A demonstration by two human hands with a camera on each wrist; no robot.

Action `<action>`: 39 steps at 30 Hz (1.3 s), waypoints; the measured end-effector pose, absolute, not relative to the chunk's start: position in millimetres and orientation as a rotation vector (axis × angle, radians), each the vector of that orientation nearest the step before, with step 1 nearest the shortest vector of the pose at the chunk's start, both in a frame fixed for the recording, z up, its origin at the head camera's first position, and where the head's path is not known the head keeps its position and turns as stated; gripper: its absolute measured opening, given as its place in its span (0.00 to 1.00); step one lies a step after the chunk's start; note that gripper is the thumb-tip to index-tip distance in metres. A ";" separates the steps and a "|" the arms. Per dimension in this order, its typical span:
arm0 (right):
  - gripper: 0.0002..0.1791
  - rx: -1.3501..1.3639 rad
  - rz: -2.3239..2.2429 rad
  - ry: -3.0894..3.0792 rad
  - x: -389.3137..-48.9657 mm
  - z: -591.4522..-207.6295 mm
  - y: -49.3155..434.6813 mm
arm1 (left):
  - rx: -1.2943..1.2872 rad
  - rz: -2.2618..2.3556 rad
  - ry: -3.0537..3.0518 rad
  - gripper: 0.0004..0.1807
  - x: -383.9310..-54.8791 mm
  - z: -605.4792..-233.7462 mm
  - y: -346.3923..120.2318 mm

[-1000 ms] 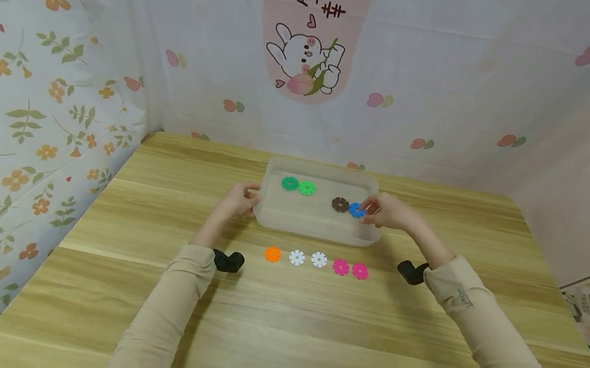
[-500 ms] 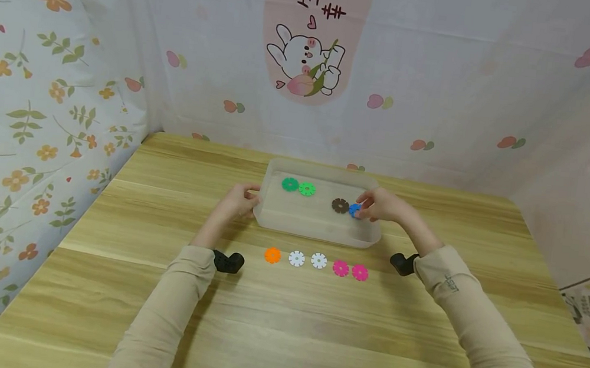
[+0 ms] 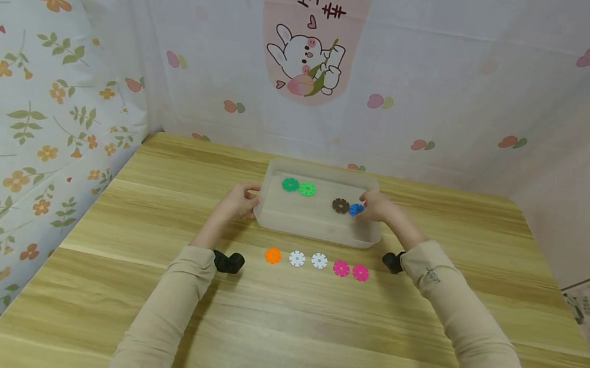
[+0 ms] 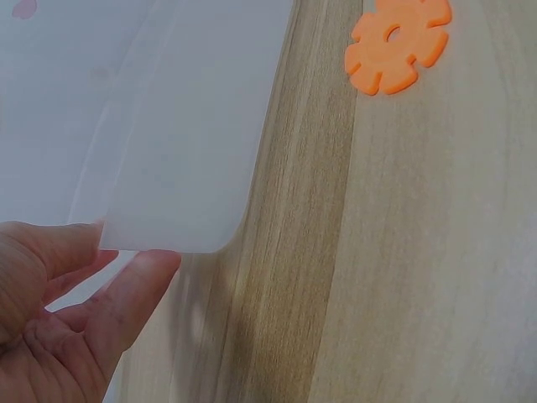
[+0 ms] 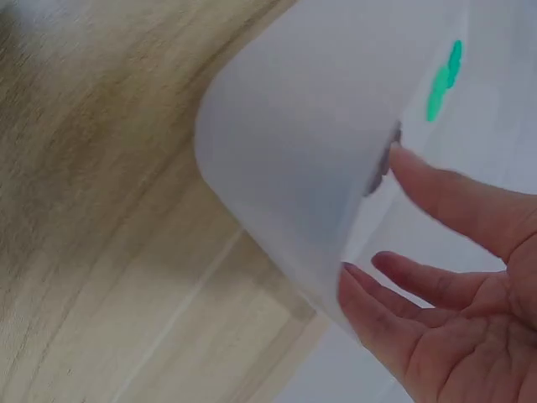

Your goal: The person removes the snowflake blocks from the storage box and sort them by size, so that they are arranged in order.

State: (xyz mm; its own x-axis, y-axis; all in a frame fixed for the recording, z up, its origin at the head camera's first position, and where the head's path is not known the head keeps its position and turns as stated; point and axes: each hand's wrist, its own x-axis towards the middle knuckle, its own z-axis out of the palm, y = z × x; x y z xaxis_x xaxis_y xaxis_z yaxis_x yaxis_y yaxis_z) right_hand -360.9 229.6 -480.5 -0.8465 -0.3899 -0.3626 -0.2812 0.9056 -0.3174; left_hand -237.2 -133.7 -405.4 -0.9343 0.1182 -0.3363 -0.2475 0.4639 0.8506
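Observation:
A translucent plastic box (image 3: 312,226) stands on the table. My left hand (image 3: 240,200) grips its left end wall; in the left wrist view thumb and fingers lie on either side of the rim. My right hand (image 3: 376,206) reaches over the right end, beside a blue notched disc (image 3: 355,210). In the right wrist view that hand (image 5: 449,277) has its thumb and fingers apart, fingertips right at the rim, with the blue disc hidden. A brown disc (image 3: 341,205) lies left of the blue one. Farther left in the box are dark green (image 3: 290,184) and light green (image 3: 307,189) discs.
In front of the box, a row of discs lies on the wooden table (image 3: 281,331): an orange one (image 3: 273,255), two white ones (image 3: 296,259) and two pink ones (image 3: 341,268). A printed cloth (image 3: 197,38) hangs behind the table.
My right hand has shifted slightly left at the box's right end, its forearm swinging inward; it has moved off part of the blue disc. My left hand stays at the left wall.

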 end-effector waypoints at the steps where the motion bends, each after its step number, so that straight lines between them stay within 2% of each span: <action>1: 0.50 -0.469 -0.298 2.655 -378.8 -504.4 237.2 | -0.111 1.461 2.371 0.23 -237.4 -405.5 -133.9; 2: 0.51 -0.478 -0.252 2.685 -395.4 -528.0 244.4 | -0.113 1.462 2.370 0.23 -237.6 -405.6 -134.2; 4: 0.49 -0.499 -0.141 2.684 -406.3 -545.0 246.2 | -0.108 1.464 2.370 0.23 -238.2 -406.2 -134.7; 8: 0.40 -0.569 -0.022 2.691 -409.5 -555.1 241.8 | -0.112 1.468 2.363 0.23 -238.8 -407.1 -135.3; 11: 0.39 -0.584 -0.021 2.706 -394.0 -535.5 231.4 | -0.120 1.468 2.359 0.23 -239.1 -406.6 -134.7; 14: 0.38 -0.513 -0.035 2.664 -366.2 -492.1 209.9 | -0.129 1.474 2.351 0.23 -239.5 -405.5 -134.2; 16: 0.34 -0.460 -0.032 2.648 -346.1 -462.0 194.1 | -0.135 1.480 2.343 0.23 -239.7 -405.0 -133.8; 18: 0.31 -0.403 -0.044 2.616 -339.7 -449.6 187.2 | -0.138 1.485 2.339 0.23 -239.7 -404.8 -133.5; 19: 0.30 -0.417 -0.072 2.618 -336.5 -447.2 187.1 | -0.139 1.486 2.338 0.23 -239.8 -404.9 -133.3; 23: 0.33 -0.513 -0.183 2.668 -370.8 -494.7 214.8 | -0.141 1.481 2.346 0.23 -239.7 -406.0 -133.2; 26: 0.35 -0.495 -0.234 2.662 -368.7 -489.4 214.9 | -0.141 1.475 2.352 0.23 -239.8 -406.9 -133.5; 29: 0.31 -0.385 -0.233 2.596 -328.8 -433.0 188.1 | -0.146 1.473 2.353 0.23 -240.1 -408.0 -133.6; 32: 0.26 -0.361 -0.302 2.591 -303.8 -402.4 175.2 | -0.155 1.471 2.356 0.23 -240.2 -408.8 -133.7; 35: 0.23 -0.405 -0.415 2.594 -319.4 -424.5 188.0 | -0.156 1.470 2.357 0.23 -240.3 -409.1 -133.8; 39: 0.20 -0.502 -0.614 2.581 -373.6 -499.5 226.4 | -0.151 1.477 2.353 0.23 -240.9 -409.3 -134.1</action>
State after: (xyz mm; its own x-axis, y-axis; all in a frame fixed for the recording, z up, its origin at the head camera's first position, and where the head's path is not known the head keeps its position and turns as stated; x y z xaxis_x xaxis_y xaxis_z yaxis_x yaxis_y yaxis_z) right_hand -373.6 226.4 -499.5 -0.8380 -0.4358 -0.3282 -0.2415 0.8358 -0.4932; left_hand -240.9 -134.1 -409.3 -0.9303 0.0978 -0.3535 -0.2758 0.4486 0.8501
